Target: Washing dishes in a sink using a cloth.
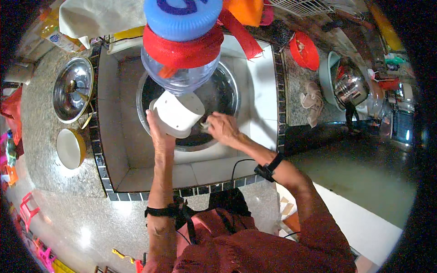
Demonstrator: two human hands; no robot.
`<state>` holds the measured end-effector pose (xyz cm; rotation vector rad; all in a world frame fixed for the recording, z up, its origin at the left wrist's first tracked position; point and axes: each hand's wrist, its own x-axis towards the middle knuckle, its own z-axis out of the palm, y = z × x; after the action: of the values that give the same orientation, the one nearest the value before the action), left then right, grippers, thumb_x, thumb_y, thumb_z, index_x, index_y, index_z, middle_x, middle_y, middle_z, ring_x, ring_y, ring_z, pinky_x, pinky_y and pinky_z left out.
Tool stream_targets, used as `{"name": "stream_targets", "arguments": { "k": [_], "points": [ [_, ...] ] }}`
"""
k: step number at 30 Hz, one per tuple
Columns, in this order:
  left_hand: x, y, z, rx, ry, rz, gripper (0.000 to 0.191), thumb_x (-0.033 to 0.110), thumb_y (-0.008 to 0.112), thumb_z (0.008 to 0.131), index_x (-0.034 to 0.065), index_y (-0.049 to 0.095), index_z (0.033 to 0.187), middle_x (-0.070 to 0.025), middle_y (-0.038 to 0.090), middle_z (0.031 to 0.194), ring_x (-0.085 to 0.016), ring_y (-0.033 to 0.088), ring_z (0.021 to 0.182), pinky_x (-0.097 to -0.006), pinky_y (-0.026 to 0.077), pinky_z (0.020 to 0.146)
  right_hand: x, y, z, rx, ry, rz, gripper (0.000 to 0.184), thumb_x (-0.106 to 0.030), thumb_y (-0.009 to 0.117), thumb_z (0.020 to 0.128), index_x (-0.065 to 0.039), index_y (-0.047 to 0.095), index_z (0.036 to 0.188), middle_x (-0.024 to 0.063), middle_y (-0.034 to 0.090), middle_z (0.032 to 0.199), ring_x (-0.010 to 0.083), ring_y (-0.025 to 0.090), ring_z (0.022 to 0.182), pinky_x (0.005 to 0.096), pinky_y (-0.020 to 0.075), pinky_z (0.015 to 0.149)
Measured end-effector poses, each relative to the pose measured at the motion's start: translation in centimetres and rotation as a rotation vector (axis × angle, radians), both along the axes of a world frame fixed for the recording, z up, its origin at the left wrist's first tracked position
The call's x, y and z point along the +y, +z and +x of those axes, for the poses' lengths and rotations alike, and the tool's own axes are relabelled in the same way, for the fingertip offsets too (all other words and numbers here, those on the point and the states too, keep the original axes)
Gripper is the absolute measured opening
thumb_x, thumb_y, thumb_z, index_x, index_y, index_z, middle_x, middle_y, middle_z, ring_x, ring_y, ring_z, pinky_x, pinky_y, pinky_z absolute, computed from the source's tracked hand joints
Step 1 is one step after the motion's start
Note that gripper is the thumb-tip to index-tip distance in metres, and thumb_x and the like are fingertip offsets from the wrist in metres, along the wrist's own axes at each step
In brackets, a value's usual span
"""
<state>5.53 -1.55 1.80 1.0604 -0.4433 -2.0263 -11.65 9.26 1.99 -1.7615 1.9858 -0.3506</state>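
Observation:
My left hand (pixel 160 133) grips a white container (pixel 175 112) by its flanged rim, with the container tilted and its underside facing up. Small dark holes dot its surface. Just to its right, my right hand (pixel 223 128) has its fingers curled around a small pale thing (pixel 205 125), too blurred to name. Both hands are over a round metal basin (pixel 235 92) with dark contents, set in a tiled sink (pixel 208 170). Above it hangs an upside-down clear plastic bottle (pixel 181 73) with a blue base or cap and red cloth tied around it, hiding part of the basin.
On the left counter stand a metal bowl (pixel 61 92) with utensils in it and a yellow-sided bowl (pixel 70 149). To the right are a red basket (pixel 304 51), a crumpled cloth (pixel 312 102) and a grey-green tub (pixel 327 80) holding a steel pot (pixel 351 85).

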Motion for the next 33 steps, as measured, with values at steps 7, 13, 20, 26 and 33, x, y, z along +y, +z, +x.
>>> {"name": "stream_targets", "arguments": {
  "k": [7, 13, 20, 26, 33],
  "points": [
    [0.1, 1.8, 0.3, 0.069, 0.043, 0.060, 0.054, 0.047, 0.029, 0.085, 0.0045, 0.036, 0.119, -0.0107, 0.044, 0.115, -0.023, 0.045, 0.104, -0.0352, 0.037, 0.088, -3.5, -5.4, -1.5, 0.132, -0.264, -0.103, 0.026, -0.012, 0.057, 0.064, -0.004, 0.051, 0.089, 0.0185, 0.052, 0.083, 0.0361, 0.054, 0.078, 0.0420, 0.0440, 0.065],
    [0.0, 1.5, 0.8, 0.013, 0.011, 0.045, 0.059, 0.051, 0.034, 0.081, 0.0062, 0.035, 0.120, -0.0101, 0.043, 0.116, -0.024, 0.044, 0.105, -0.0373, 0.038, 0.087, -3.1, -6.3, -1.7, -0.496, -0.274, 0.316, 0.037, -0.012, 0.056, 0.068, -0.005, 0.050, 0.105, 0.0130, 0.056, 0.081, 0.0217, 0.054, 0.068, 0.0337, 0.0458, 0.058],
    [-0.3, 1.2, 2.1, 0.069, -0.014, 0.030, 0.054, 0.046, 0.036, 0.083, 0.0053, 0.034, 0.120, -0.0099, 0.042, 0.116, -0.022, 0.045, 0.103, -0.0349, 0.036, 0.088, -2.6, 2.6, -0.5, -0.761, -0.452, 0.002, 0.021, -0.008, 0.047, 0.071, 0.001, 0.050, 0.090, 0.0100, 0.056, 0.083, 0.0153, 0.054, 0.076, 0.0287, 0.0437, 0.067],
    [0.6, 2.1, 1.4, -0.052, -0.144, 0.031, 0.054, 0.043, 0.038, 0.083, 0.0045, 0.033, 0.121, -0.0113, 0.043, 0.115, -0.022, 0.044, 0.104, -0.0353, 0.037, 0.087, -6.9, 4.2, 3.3, -0.602, -0.318, -0.440, 0.025, 0.001, 0.045, 0.066, -0.001, 0.048, 0.091, 0.0100, 0.053, 0.077, 0.0207, 0.052, 0.074, 0.0288, 0.0412, 0.069],
    [1.4, 2.7, 1.2, -0.017, -0.096, 0.055, 0.053, 0.042, 0.037, 0.084, 0.0042, 0.033, 0.121, -0.0114, 0.043, 0.115, -0.022, 0.044, 0.104, -0.0345, 0.037, 0.087, -6.2, -2.2, -0.2, -0.358, -0.422, -0.356, 0.017, 0.001, 0.048, 0.068, -0.001, 0.046, 0.086, 0.0168, 0.051, 0.078, 0.0346, 0.050, 0.076, 0.0395, 0.0392, 0.068]
  ]
}}
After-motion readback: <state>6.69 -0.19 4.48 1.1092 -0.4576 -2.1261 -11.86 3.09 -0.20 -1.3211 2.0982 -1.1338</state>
